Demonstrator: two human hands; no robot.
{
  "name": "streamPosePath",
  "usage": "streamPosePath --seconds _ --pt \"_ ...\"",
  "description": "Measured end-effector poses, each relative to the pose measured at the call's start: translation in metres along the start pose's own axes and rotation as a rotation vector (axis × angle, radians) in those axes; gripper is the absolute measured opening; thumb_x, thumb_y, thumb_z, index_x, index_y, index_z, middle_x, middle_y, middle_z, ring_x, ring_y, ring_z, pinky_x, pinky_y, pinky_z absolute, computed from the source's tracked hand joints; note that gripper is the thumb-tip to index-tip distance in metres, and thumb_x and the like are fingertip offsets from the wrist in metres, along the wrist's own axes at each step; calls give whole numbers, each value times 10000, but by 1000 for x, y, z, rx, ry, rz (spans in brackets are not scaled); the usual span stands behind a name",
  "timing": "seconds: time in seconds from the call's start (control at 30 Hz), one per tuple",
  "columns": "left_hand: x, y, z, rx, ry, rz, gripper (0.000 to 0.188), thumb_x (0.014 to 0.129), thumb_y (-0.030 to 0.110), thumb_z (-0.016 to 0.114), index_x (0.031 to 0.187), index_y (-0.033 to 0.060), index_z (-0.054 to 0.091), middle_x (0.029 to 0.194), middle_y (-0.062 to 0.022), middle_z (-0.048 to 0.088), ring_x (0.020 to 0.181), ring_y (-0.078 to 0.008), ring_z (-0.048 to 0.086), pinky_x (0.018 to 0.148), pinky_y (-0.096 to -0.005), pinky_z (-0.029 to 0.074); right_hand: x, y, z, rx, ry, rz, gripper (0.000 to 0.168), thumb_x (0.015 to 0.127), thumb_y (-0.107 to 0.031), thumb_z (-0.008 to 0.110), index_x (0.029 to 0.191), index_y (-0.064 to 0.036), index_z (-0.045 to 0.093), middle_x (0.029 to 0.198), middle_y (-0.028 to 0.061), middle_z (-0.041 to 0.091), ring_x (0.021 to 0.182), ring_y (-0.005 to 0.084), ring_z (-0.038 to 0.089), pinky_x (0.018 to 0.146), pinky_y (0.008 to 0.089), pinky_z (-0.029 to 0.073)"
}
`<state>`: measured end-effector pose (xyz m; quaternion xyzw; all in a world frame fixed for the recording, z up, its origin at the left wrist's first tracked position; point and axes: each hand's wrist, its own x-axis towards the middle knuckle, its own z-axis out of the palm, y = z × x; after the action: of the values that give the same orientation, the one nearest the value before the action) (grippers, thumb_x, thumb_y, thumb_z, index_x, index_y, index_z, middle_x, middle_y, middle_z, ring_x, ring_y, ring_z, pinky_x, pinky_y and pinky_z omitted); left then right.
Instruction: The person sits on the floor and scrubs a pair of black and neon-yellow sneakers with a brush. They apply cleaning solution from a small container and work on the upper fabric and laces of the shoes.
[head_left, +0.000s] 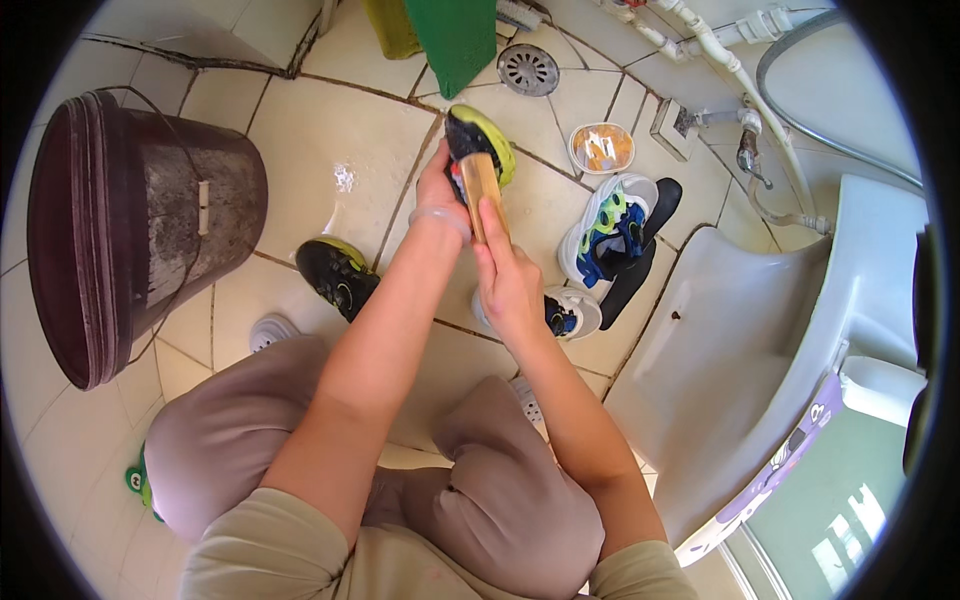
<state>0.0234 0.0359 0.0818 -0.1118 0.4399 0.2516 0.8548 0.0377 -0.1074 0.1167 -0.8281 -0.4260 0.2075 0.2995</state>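
My left hand (441, 186) holds a black and yellow-green shoe (480, 139) above the tiled floor. Gripped in my right hand (508, 281), a wooden-backed brush (481, 187) lies against the shoe; its bristles are mostly hidden. A matching black shoe (339, 276) rests on the floor, partly behind my left forearm. To the right sits a white, blue and green shoe (611, 229), with another white and blue shoe (574, 311) partly hidden behind my right hand. Black insoles (630, 281) lie beside these two.
A dark plastic bucket (202, 195) lies on its side at the left. Near the floor drain (528, 70) are a small dish with orange contents (601, 148) and a green object (454, 41). White pipes (720, 52) and a ceramic basin (705, 322) are on the right.
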Motion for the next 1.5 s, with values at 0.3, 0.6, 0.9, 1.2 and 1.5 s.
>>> streamPosePath --seconds 0.3,0.6,0.9,1.2,1.5 --pt "6 -23 -24 -105 -25 18 326 951 309 392 1053 65 583 1015 -92 635 916 -249 609 846 -381 486 24 2 -10 -100 53 -6 514 891 -252 519 1377 -284 353 685 217 591 610 402 594 558 455 487" --pt "-7 -45 -23 -90 57 25 333 938 324 413 1080 76 582 1053 -100 621 941 -256 592 873 -383 474 62 -3 -21 -163 78 13 536 880 -252 545 1379 -286 351 698 232 587 621 389 602 567 478 486" --pt "-9 -40 -27 -15 -90 124 314 958 269 425 1155 48 529 1111 -103 596 1020 -254 563 933 -396 427 48 22 -14 -101 26 47 495 899 -223 506 1364 -304 357 709 219 601 625 408 591 568 485 468" --pt "-6 -16 -33 -37 -217 -8 359 933 350 462 1138 67 544 1088 -84 603 1011 -237 556 917 -394 428 31 10 -10 44 -62 -12 503 901 -197 503 1376 -249 346 765 255 605 673 431 600 605 491 479" --pt "-3 0 -47 73 -232 -96 422 933 418 414 1170 91 537 1114 -110 592 1021 -267 555 920 -420 430 19 7 -10 124 -159 48 485 915 -233 475 1378 -278 338 768 267 599 703 440 595 638 495 467"
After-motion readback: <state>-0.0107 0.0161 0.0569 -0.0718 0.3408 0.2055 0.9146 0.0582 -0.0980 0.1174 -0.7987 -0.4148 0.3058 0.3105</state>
